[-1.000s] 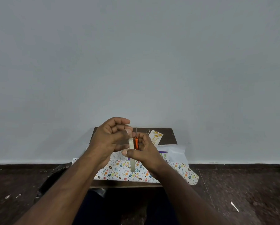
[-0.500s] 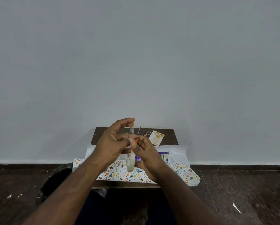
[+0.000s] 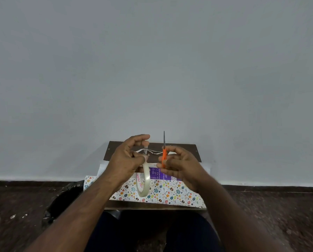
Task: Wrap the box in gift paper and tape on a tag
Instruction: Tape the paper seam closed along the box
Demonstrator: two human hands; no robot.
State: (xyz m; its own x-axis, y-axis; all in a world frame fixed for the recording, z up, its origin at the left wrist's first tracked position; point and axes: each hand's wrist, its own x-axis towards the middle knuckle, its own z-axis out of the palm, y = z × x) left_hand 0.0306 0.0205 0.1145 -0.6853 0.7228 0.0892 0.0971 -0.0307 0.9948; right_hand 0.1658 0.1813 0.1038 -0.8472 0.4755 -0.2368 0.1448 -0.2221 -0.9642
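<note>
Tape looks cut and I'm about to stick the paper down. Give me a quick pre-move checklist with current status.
1. Tape strip held by the left hand: ok.
2. Tape roll hanging from the left hand, above the gift paper: ok.
3. Scissors gripped by the right hand, blades up and closed: not ok, put them down first.
4. Strip fully severed from the roll: cannot tell.
5. Paper folded over the box: not ok, purple box face exposed.
6. Tag within reach: cannot tell, hidden by the hands.

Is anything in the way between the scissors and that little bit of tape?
No. The scissors in the right hand and the tape strip pinched by the left hand have only open air between them.
</note>
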